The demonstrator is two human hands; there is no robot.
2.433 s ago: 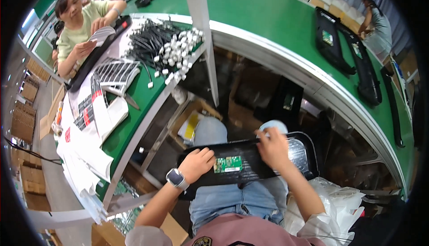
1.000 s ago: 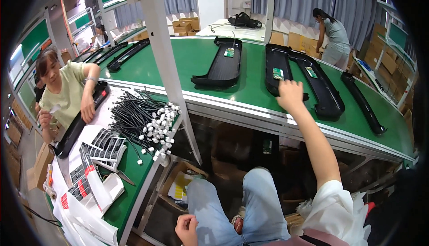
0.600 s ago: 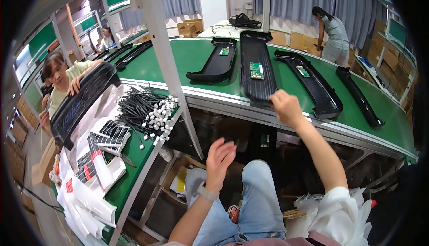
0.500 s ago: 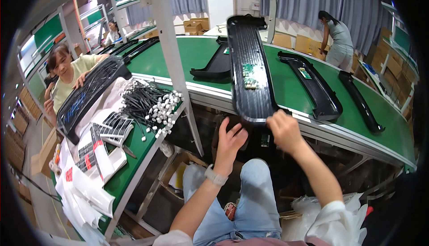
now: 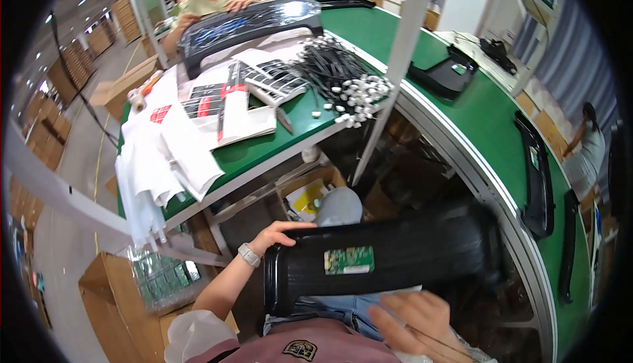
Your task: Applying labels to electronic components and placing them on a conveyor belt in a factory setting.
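A long black plastic panel (image 5: 415,257) with a curved far end lies crosswise over my lap, its right end smeared by motion. Fixed to its face is a small green circuit board (image 5: 349,261). My left hand (image 5: 275,235) grips the panel's left end, thumb over the top edge. Just below the panel's lower edge is my right hand (image 5: 412,320), blurred; whether it touches the panel or holds anything I cannot tell.
Left, a green bench (image 5: 264,155) bears label sheets (image 5: 227,106), tweezers (image 5: 284,120) and black cables with white connectors (image 5: 359,96). Across it, a person handles a film-covered black panel (image 5: 250,30). Right, a green conveyor (image 5: 488,125) carries more panels. A carton (image 5: 109,303) holds circuit boards.
The view has turned left. The black panel has come from over the conveyor to my lap and swung crosswise. My left hand has closed on its end; my right hand has left its earlier grip.
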